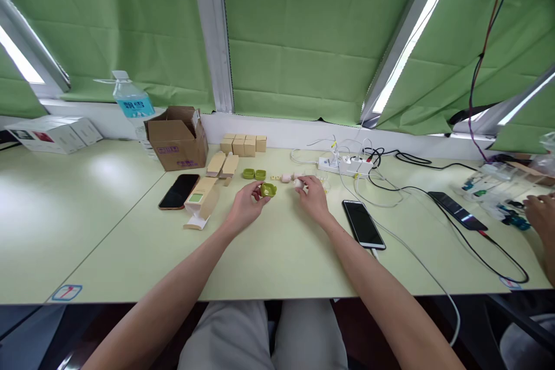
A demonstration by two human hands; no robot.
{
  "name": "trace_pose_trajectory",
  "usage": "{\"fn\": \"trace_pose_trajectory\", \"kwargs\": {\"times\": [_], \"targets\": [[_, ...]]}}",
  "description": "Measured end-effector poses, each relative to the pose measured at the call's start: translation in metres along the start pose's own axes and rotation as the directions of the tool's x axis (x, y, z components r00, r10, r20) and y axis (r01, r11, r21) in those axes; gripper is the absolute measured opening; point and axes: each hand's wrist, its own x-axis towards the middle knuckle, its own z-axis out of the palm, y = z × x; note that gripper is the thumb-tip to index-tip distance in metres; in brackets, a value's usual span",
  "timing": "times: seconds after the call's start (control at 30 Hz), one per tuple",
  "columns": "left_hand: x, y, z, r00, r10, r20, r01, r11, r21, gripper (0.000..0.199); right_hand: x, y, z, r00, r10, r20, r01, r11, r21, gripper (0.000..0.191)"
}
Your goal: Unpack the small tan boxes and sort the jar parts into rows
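Observation:
Between the thumb and fingers of my left hand (248,206) is a small green tray (268,189), its hollow side facing up. My right hand (314,199) pinches a small white piece (299,183), too small to name exactly. Beyond my hands, two more green trays (254,174) lie side by side. To their right sit tiny yellowish pieces (275,177) and a pale pink piece (286,178). Some more pale and clear pieces are partly hidden behind my right hand.
Left stand an opened small carton (202,199), a black phone (179,191) and a brown cardboard box (177,141). Small boxes (243,145) line the back. A power strip (346,165), cables and a phone (363,224) lie right. Another person's hand (541,217) is at far right.

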Motion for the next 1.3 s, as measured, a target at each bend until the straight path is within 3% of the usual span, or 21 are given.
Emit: {"fn": "trace_pose_trajectory", "kwargs": {"times": [0.17,0.37,0.57,0.77,0.97,1.17,1.3], "targets": [[0.001,0.000,0.002,0.999,0.018,-0.046,-0.018,1.000,0.001,0.042,0.018,0.011,-0.003,0.991,-0.113,0.066,0.128,0.940,-0.316,0.028],[-0.001,-0.008,0.006,0.996,0.054,-0.070,-0.052,0.998,0.032,0.042,0.008,0.010,0.007,0.986,-0.128,0.110,0.161,0.910,-0.383,0.032],[0.000,-0.011,0.007,0.990,0.111,-0.089,-0.109,0.994,0.025,0.041,0.004,0.007,-0.002,0.986,-0.158,-0.053,0.137,0.950,-0.279,0.045],[0.000,-0.009,0.010,0.983,0.171,-0.062,-0.176,0.979,-0.105,0.044,0.008,-0.033,-0.029,0.922,-0.210,-0.325,0.210,0.977,-0.035,0.017],[-0.004,-0.003,0.012,0.972,0.233,-0.024,-0.234,0.962,-0.144,0.043,-0.021,-0.072,-0.018,0.917,-0.347,-0.194,0.361,0.932,0.041,0.021],[-0.010,0.009,0.011,0.956,0.294,0.006,-0.289,0.942,-0.169,0.040,-0.033,-0.067,-0.004,0.922,-0.381,-0.074,0.386,0.921,0.058,0.029],[-0.013,0.012,0.013,0.952,0.300,0.053,-0.274,0.919,-0.282,0.040,-0.034,-0.067,-0.001,0.930,-0.358,-0.081,0.367,0.908,0.201,0.030]]}}
